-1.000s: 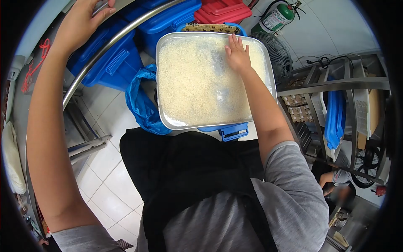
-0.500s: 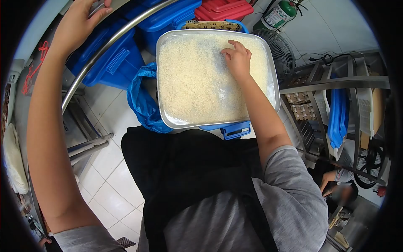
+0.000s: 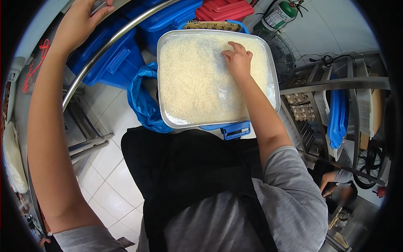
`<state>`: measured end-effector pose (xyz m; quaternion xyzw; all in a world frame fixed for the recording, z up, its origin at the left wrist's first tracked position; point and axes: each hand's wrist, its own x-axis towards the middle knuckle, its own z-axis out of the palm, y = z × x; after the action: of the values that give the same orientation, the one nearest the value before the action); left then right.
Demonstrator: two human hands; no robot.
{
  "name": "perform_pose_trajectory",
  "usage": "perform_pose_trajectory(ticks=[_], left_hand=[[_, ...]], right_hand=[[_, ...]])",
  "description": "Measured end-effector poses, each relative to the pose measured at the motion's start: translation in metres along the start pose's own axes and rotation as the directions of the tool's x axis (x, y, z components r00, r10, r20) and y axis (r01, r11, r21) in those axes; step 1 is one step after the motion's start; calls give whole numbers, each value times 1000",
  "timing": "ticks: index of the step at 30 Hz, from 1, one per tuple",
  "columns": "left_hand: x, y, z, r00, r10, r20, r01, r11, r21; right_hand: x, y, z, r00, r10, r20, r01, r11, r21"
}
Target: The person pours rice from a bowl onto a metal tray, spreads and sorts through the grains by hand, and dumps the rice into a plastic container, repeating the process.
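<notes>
A metal tray [image 3: 277,90] full of pale rice-like grains [image 3: 189,80] rests on a blue container [image 3: 236,130]. My right hand [image 3: 239,61] is over the upper right part of the grains, its fingers curled with thumb and forefinger near each other; whether grains are between them is too small to tell. At the upper left edge, my left hand [image 3: 86,19] is partly cut off by the frame, its fingers bent around something thin and greyish at the metal counter that I cannot make out.
Blue lidded bins [image 3: 113,63], a red bin [image 3: 222,9] and a curved metal rail [image 3: 107,48] lie beyond. A blue bag [image 3: 145,105] hangs left of the tray. Right are a fan [image 3: 275,52], a fire extinguisher [image 3: 279,17], a metal rack [image 3: 336,84] and another person [image 3: 329,180].
My right hand has gone from spread fingers on the grains to curled fingers. The tray appears slightly shifted in view. My left hand has stayed almost where it was.
</notes>
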<state>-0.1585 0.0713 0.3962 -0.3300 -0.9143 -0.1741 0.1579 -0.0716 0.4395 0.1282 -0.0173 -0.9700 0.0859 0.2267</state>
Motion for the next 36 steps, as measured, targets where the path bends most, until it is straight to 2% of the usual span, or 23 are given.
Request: perform_pose_trajectory(ticks=[2, 5, 8, 10, 12, 14, 16, 20, 22, 25, 26, 28, 29, 30, 32, 35, 36], left_hand=[[0, 3, -1, 1000, 3, -4, -3, 1000, -2], [0, 2, 0, 999, -37, -2, 37, 999, 6], [1, -5, 3, 999, 33, -18, -33, 999, 1], [1, 1, 1, 999, -48, 3, 48, 998, 34], [1, 0, 0, 1000, -29, 5, 29, 999, 27], [1, 2, -2, 1000, -12, 6, 12, 1000, 19], [2, 8, -6, 995, -88, 54, 86, 996, 31], [0, 10, -5, 995, -80, 54, 79, 997, 25], [-6, 21, -3, 999, 9, -31, -6, 995, 101], [-5, 20, -5, 999, 49, -16, -47, 994, 98], [-3, 5, -2, 999, 51, -18, -49, 994, 100], [3, -28, 9, 989, 147, -12, -148, 989, -32], [3, -35, 10, 983, 183, -28, -183, 983, 10], [2, -28, 6, 996, 82, 31, -82, 997, -7], [4, -46, 13, 964, 255, -77, -250, 966, 67], [1, -34, 5, 982, 183, -49, -179, 980, 82], [1, -35, 6, 982, 180, -52, -175, 981, 79]], right_hand=[[2, -1, -4, 997, -73, 37, 75, 995, -71], [4, -3, -4, 998, -57, 26, 59, 996, -71], [6, -5, -6, 999, -39, 25, 41, 997, -69], [5, -5, -5, 998, -39, 45, 42, 996, -73], [5, -5, -4, 997, -40, 65, 45, 996, -76], [3, -5, -4, 997, 2, 72, 2, 998, -57], [3, -5, -2, 997, 20, 79, -16, 998, -57], [8, -9, -4, 987, 95, 132, -86, 994, -72], [16, -13, -7, 976, 132, 171, -120, 990, -80], [28, -22, -9, 956, 177, 233, -151, 981, -124], [31, -24, -9, 948, 187, 258, -149, 976, -160], [32, -22, -2, 949, 191, 253, -144, 971, -192], [35, -22, 3, 950, 193, 247, -138, 964, -225], [37, -23, 5, 957, 182, 227, -132, 967, -218], [33, -26, 4, 944, 206, 257, -139, 957, -256], [28, -24, 3, 949, 200, 244, -155, 969, -194], [25, -22, 3, 964, 194, 184, -174, 977, -120]])
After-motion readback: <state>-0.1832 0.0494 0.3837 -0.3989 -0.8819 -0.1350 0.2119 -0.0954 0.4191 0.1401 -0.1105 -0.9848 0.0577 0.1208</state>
